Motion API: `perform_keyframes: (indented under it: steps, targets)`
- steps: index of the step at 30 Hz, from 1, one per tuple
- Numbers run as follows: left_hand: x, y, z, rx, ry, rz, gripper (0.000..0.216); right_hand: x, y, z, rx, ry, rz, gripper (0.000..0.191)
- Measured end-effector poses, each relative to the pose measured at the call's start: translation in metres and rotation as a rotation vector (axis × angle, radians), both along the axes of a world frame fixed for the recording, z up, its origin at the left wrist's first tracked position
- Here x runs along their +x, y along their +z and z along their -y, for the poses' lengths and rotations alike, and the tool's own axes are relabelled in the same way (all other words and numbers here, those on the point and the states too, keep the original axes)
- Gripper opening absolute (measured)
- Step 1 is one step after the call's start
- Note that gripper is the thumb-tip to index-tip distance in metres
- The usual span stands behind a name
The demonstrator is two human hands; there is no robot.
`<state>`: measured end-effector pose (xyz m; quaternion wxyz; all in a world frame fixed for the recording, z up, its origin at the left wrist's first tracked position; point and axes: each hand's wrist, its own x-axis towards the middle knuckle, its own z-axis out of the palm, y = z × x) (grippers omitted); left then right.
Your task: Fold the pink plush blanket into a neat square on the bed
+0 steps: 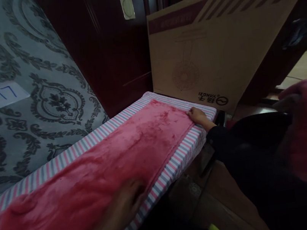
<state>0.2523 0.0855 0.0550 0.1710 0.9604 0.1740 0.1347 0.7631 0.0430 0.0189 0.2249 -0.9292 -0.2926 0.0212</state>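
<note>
Right hand (198, 116): 3 o'clock, pinching the red cloth (113, 153) corner, probably so it lies flat
Left hand (130, 199): 7 o'clock, maybe steadying it; blurry, can't tell grip

The blanket (104, 157) lies on the cloth (179, 159), whose border runs along both long sides and past the blanket's far end. The wall (53, 101) stands along the left, a card (0, 95) on it. Right of the wall rises the panel (108, 41), bearing a switch (127, 7); right of that, just behind the cloth's far end, stands the box (218, 47). The right hand (198, 116) is at the blanket's far right corner, the left hand (126, 201) nearer, by its right edge.
</note>
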Motion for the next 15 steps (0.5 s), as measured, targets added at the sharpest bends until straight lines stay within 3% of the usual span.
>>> perform_keyframes:
  steps: [3,5,9,12,15]
  targets:
    - [0.020,0.014,-0.009,0.077,0.018,0.003,0.042,0.002,0.004,-0.003,-0.041,0.000,-0.007,0.033]
    - [0.035,0.014,-0.014,0.149,-0.015,-0.063,0.057,0.002,0.006,-0.001,-0.043,0.013,0.008,0.033]
    - [0.054,-0.013,-0.012,0.234,-0.123,-0.271,0.070,0.000,0.007,0.008,-0.035,0.030,0.040,0.034]
    - [0.053,-0.033,-0.008,0.295,-0.145,-0.294,0.080,-0.002,0.005,0.013,-0.051,0.030,0.056,0.032]
    - [0.053,-0.030,-0.016,0.230,-0.206,-0.282,0.075,-0.012,0.008,0.008,-0.048,0.008,0.097,0.037]
